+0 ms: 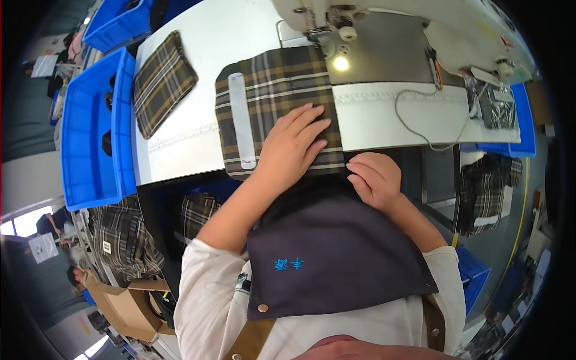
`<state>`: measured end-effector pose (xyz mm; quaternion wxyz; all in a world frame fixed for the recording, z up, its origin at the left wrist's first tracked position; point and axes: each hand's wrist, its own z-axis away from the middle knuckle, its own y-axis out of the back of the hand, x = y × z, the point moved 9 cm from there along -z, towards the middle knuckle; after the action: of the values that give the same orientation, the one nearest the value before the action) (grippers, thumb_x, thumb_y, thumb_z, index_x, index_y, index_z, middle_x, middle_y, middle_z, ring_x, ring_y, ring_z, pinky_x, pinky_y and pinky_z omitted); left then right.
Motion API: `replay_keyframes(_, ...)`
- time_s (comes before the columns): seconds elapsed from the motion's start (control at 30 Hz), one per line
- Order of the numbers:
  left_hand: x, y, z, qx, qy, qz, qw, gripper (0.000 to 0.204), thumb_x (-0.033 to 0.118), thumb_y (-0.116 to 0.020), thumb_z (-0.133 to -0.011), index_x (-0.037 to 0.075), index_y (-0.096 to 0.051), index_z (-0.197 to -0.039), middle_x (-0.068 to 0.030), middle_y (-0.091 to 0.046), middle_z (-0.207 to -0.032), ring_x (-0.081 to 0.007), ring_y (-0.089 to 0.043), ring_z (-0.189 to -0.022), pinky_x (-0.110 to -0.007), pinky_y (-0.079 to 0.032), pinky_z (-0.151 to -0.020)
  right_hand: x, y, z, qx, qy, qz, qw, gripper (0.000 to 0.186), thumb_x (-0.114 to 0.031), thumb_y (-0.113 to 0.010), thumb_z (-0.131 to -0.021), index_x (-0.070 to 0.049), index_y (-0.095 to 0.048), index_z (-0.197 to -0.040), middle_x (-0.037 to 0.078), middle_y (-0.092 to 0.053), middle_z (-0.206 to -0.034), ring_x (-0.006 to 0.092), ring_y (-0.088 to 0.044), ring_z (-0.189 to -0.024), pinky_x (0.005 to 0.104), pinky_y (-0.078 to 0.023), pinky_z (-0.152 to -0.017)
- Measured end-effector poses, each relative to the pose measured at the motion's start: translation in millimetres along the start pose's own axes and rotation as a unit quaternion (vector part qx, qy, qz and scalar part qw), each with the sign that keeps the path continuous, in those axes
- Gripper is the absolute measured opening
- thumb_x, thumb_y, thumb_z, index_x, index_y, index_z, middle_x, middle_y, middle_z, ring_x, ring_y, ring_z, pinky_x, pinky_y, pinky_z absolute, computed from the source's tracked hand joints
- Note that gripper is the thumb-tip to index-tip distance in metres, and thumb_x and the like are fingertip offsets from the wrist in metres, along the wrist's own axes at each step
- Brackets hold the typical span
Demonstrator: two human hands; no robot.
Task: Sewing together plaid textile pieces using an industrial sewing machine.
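Note:
A dark plaid fabric panel (273, 78) lies on the white sewing table, with its far right edge at the needle area of the sewing machine (327, 18). Along the panel's left side runs a pale strip (241, 123). My left hand (291, 144) rests flat on the panel, its fingers stretched toward the right edge. At the panel's near right corner, my right hand (378, 180) is closed, thumb and fingertips pinching the fabric edge. The machine's lamp lights a small spot beside the needle.
Another plaid piece (165, 84) lies to the left, beside a blue bin (93, 132). A grey cord (402, 114), orange-handled snips (437, 69) and clear plastic packets (499, 105) are on the right. Plaid bags (123, 234) hang low at left; a cardboard box (129, 309) stands nearer.

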<state>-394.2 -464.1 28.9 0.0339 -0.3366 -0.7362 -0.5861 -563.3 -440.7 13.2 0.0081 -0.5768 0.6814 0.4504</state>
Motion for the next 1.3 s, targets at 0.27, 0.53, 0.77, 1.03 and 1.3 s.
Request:
replay_keyframes(0.27,25,-7,54,0.017,0.011,-0.053,0.998,0.057,0.021,-0.090,-0.072,0.015,-0.067,-0.123,-0.0037,-0.063,-0.135,-0.0290,-0.056,-0.128,-0.051,-0.039,-0.103,44,-69,37,-0.116,-0.430,-0.409,0.796,0.023,-0.020,-0.063,-0.104,0.000,-0.071,-0.097,0.006,-0.072,-0.081,0.0121,-0.069,-0.068,0.0254,-0.053,-0.062)
replay_keyframes(0.53,48,17,48,0.167,-0.100,-0.118,0.974,0.030,0.012,-0.086,-0.071,0.019,-0.074,-0.098,0.0055,-0.069,-0.098,-0.0166,-0.063,-0.096,-0.042,-0.032,-0.112,34,-32,26,-0.007,-0.325,-0.330,0.886,0.019,-0.017,-0.063,-0.104,-0.001,-0.071,-0.098,0.007,-0.071,-0.083,0.0150,-0.067,-0.070,0.0267,-0.053,-0.064)
replay_keyframes(0.77,49,20,47,0.175,-0.102,-0.134,0.970,0.025,0.011,-0.086,-0.074,0.018,-0.076,-0.096,0.0051,-0.070,-0.097,-0.0164,-0.064,-0.092,-0.043,-0.027,-0.119,-12,9,-10,0.090,0.005,0.009,0.996,0.020,-0.007,-0.077,-0.086,-0.007,-0.071,-0.105,0.007,-0.070,-0.098,0.0247,-0.068,-0.080,0.0342,-0.055,-0.067)
replay_keyframes(1.03,48,22,43,0.157,-0.109,-0.137,0.972,0.018,0.020,-0.083,-0.079,0.016,-0.074,-0.095,0.0042,-0.070,-0.101,-0.0169,-0.063,-0.097,-0.041,-0.039,-0.099,-32,2,-20,0.026,0.143,0.057,0.988,0.026,-0.007,-0.078,-0.073,-0.004,-0.072,-0.099,0.009,-0.066,-0.098,0.0283,-0.069,-0.090,0.0380,-0.057,-0.073)
replay_keyframes(1.3,1,3,2,-0.049,-0.007,-0.040,0.998,0.061,0.027,-0.081,-0.084,0.016,-0.062,-0.141,-0.0053,-0.054,-0.152,-0.0312,-0.044,-0.144,-0.048,-0.040,-0.107,-31,-14,-24,-0.085,0.163,0.107,0.977,0.013,-0.011,-0.067,-0.081,-0.003,-0.068,-0.091,0.013,-0.069,-0.104,0.0298,-0.069,-0.112,0.0439,-0.056,-0.100)
